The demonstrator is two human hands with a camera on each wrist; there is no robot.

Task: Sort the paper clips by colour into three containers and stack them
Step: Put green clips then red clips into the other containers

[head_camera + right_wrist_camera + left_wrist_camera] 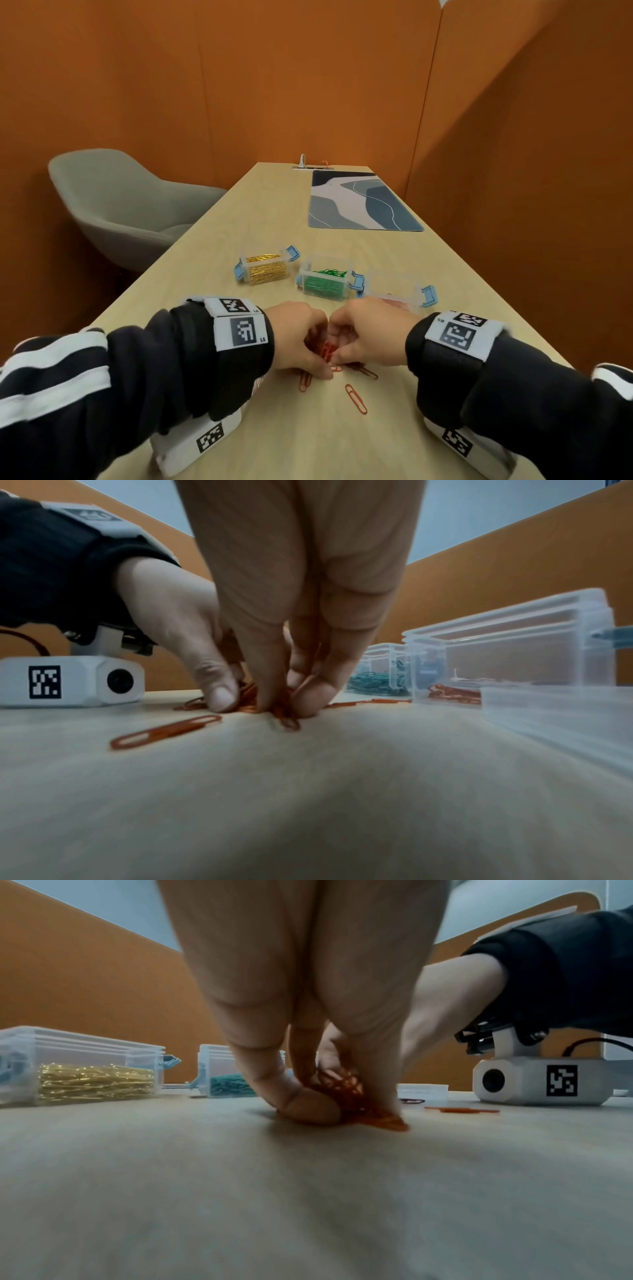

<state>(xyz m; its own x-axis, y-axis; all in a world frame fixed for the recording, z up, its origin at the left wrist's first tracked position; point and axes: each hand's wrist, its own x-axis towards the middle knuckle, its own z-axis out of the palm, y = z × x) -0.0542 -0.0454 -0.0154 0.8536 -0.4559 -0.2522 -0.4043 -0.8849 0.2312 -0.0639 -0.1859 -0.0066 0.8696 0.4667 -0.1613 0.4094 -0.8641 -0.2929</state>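
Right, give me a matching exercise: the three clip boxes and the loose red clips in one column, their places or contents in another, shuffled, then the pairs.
Things:
1. box on the left
2. middle box
3. box on the right
4. loose red clips

States:
A. lying on the table by the hands
B. holds gold clips
C. holds a few red clips
D. holds green clips

Pairs: 1-B, 2-D, 3-C, 4-A

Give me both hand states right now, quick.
Left hand: fingers curled, gathering the bunch of red paper clips on the table.
Right hand: fingers curled, pinching the same bunch from the other side.
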